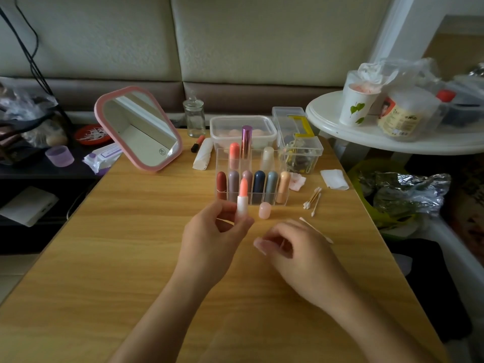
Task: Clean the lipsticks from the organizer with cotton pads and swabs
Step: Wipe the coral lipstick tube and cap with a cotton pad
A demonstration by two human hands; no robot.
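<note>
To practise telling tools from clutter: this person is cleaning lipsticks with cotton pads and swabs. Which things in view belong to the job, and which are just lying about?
Belongs to the job: uncapped lipstick held in the left hand; its cap; organizer; cotton swabs; cotton pad.

Lying about: mirror; glass jar; paper cup; purple cup.

Looks like somebody's home, living room or bedroom. Cream padded upholstery right behind a light wood-grain worktop, pink-framed standing mirror propped on it, round white side table loaded with a leaf-printed paper cup and crinkly plastic bags.
</note>
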